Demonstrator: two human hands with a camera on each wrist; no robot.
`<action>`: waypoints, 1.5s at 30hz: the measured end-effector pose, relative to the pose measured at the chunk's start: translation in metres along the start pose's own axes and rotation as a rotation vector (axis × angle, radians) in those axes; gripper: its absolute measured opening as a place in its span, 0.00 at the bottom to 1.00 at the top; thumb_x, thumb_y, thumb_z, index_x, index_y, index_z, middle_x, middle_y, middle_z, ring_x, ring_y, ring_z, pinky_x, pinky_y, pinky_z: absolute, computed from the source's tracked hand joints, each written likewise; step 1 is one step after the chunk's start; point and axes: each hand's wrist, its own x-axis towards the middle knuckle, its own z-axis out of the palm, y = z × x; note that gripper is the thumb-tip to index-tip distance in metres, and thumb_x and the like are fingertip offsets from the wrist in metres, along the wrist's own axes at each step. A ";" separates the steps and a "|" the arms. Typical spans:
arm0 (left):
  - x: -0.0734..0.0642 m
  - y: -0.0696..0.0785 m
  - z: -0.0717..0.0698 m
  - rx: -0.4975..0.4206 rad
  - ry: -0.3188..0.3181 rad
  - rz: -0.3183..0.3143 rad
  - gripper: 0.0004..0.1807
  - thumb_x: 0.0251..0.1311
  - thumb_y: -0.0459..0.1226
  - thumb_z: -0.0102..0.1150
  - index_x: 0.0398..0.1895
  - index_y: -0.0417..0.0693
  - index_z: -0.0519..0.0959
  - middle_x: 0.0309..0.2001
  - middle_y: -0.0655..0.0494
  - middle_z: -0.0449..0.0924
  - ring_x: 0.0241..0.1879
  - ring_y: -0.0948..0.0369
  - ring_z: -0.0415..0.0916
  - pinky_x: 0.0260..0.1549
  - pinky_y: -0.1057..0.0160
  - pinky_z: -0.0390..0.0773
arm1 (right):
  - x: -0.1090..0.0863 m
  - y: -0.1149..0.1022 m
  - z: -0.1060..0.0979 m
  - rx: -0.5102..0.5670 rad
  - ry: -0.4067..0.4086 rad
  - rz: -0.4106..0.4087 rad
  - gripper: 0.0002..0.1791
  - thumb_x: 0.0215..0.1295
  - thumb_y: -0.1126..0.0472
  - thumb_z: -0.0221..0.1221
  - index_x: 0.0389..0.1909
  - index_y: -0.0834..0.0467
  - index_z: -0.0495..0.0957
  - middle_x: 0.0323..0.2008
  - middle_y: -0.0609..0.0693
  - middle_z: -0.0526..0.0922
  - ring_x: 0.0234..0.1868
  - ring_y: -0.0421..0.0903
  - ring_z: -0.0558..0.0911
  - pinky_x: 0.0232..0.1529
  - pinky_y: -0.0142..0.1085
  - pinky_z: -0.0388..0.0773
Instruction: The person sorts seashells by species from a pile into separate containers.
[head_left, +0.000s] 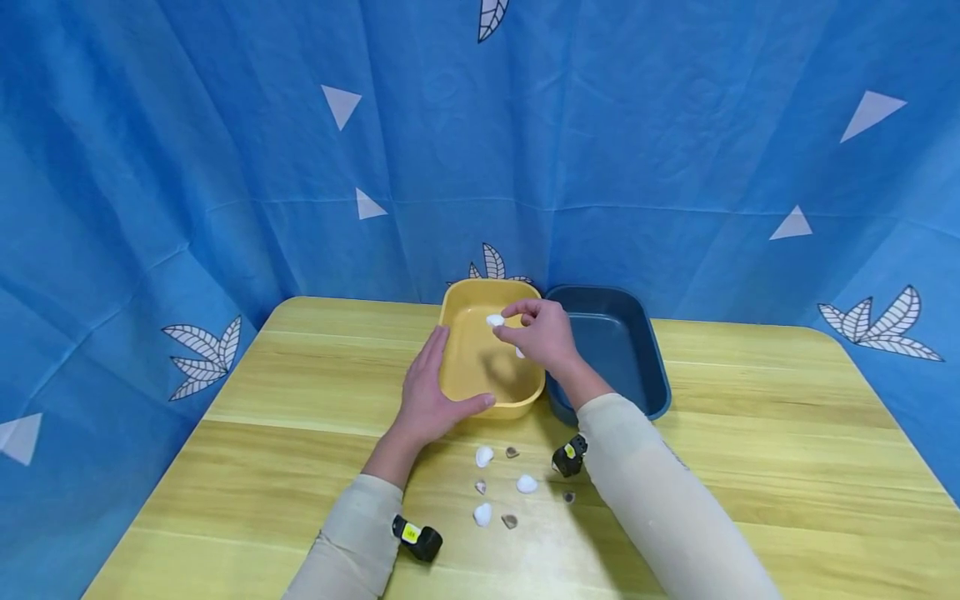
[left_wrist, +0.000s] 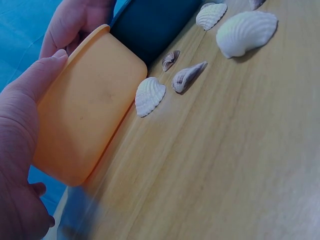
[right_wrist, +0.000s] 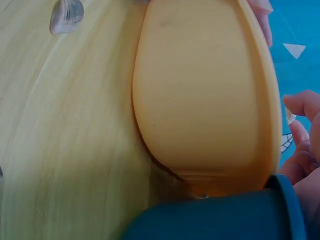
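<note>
My right hand (head_left: pixel 542 333) pinches a white seashell (head_left: pixel 495 320) between thumb and fingertips, above the yellow bin (head_left: pixel 465 367). Part of that shell shows at the fingertips in the right wrist view. Inside the bin, another white shell (head_left: pixel 520 353) is partly hidden by the right hand. My left hand (head_left: pixel 429 396) rests on the bin's near left corner, fingers straight along the left side and thumb along the front rim. In front of the bin lie white scallop-like shells (left_wrist: pixel 150 96) and small brownish shells (left_wrist: pixel 188 76).
A dark blue bin (head_left: pixel 611 350) stands against the right side of the yellow one, under the right forearm. Both are near the back edge of the wooden table (head_left: pixel 315 400). Behind hangs a blue curtain (head_left: pixel 480 150) with white triangles and leaf prints.
</note>
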 end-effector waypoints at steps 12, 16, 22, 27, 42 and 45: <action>0.001 0.005 -0.004 0.016 -0.015 -0.008 0.67 0.45 0.62 0.74 0.82 0.54 0.43 0.80 0.59 0.39 0.76 0.53 0.39 0.70 0.42 0.44 | 0.008 -0.002 0.005 -0.095 0.002 0.025 0.14 0.55 0.55 0.75 0.39 0.57 0.85 0.50 0.55 0.79 0.48 0.51 0.74 0.46 0.44 0.78; 0.001 0.007 -0.005 0.006 -0.012 -0.003 0.67 0.45 0.60 0.75 0.81 0.52 0.44 0.80 0.56 0.41 0.76 0.53 0.40 0.70 0.42 0.45 | 0.009 -0.004 0.007 -0.122 0.010 0.020 0.13 0.54 0.55 0.75 0.37 0.56 0.86 0.48 0.53 0.80 0.49 0.50 0.76 0.47 0.44 0.78; 0.000 0.007 -0.006 0.001 -0.017 -0.011 0.67 0.45 0.61 0.75 0.81 0.52 0.43 0.80 0.57 0.40 0.76 0.53 0.40 0.70 0.43 0.45 | 0.010 -0.003 0.008 -0.135 -0.001 0.029 0.16 0.53 0.55 0.75 0.40 0.58 0.86 0.50 0.54 0.80 0.51 0.50 0.76 0.50 0.44 0.78; 0.000 0.006 -0.005 0.003 -0.016 -0.017 0.68 0.43 0.66 0.72 0.82 0.53 0.43 0.80 0.59 0.40 0.76 0.53 0.41 0.70 0.42 0.46 | 0.010 -0.002 0.008 -0.127 -0.012 0.051 0.18 0.54 0.56 0.75 0.43 0.60 0.86 0.52 0.54 0.80 0.53 0.51 0.76 0.52 0.44 0.78; -0.001 0.007 -0.004 -0.016 -0.026 -0.044 0.67 0.45 0.59 0.76 0.82 0.54 0.43 0.80 0.59 0.40 0.76 0.52 0.40 0.70 0.41 0.45 | 0.004 -0.004 0.001 -0.052 -0.028 0.058 0.17 0.55 0.55 0.75 0.43 0.58 0.86 0.53 0.55 0.78 0.49 0.50 0.74 0.48 0.44 0.77; -0.001 0.006 -0.004 -0.010 -0.025 -0.037 0.67 0.45 0.61 0.75 0.82 0.53 0.43 0.80 0.59 0.39 0.76 0.51 0.40 0.69 0.40 0.45 | -0.001 -0.010 -0.002 -0.049 -0.022 0.045 0.15 0.54 0.55 0.75 0.40 0.55 0.86 0.53 0.54 0.78 0.51 0.51 0.75 0.51 0.45 0.78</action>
